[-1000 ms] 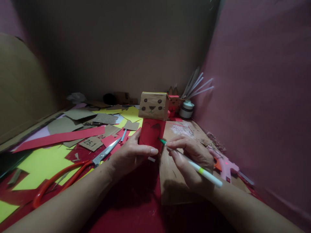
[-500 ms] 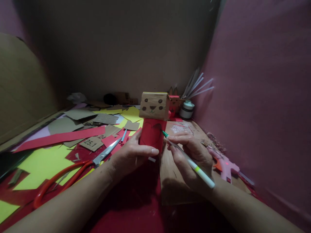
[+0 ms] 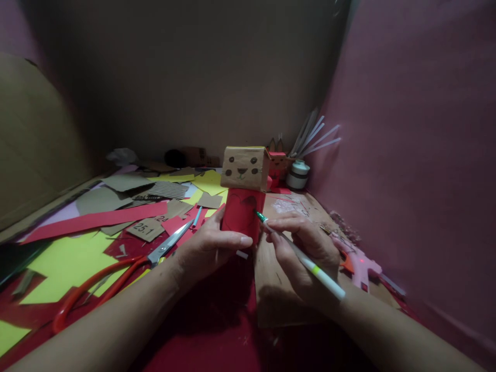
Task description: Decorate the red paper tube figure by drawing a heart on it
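Scraps of red, yellow and brown paper litter the desk [image 3: 217, 330], with red-handled scissors [image 3: 116, 271] left of the hands and a pink glue gun [image 3: 362, 268] to the right. One brown scrap [image 3: 145, 228] reads "25.1". The left hand [image 3: 211, 245] wraps around the red body of a paper figure [image 3: 243, 199] with a drawn face. The right hand [image 3: 306, 248] pinches a white pen [image 3: 302, 257], its green tip touching the figure.

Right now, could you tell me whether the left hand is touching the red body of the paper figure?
Touching. The head view shows the left hand wrapped around the red body, thumb pressed across its lower front.
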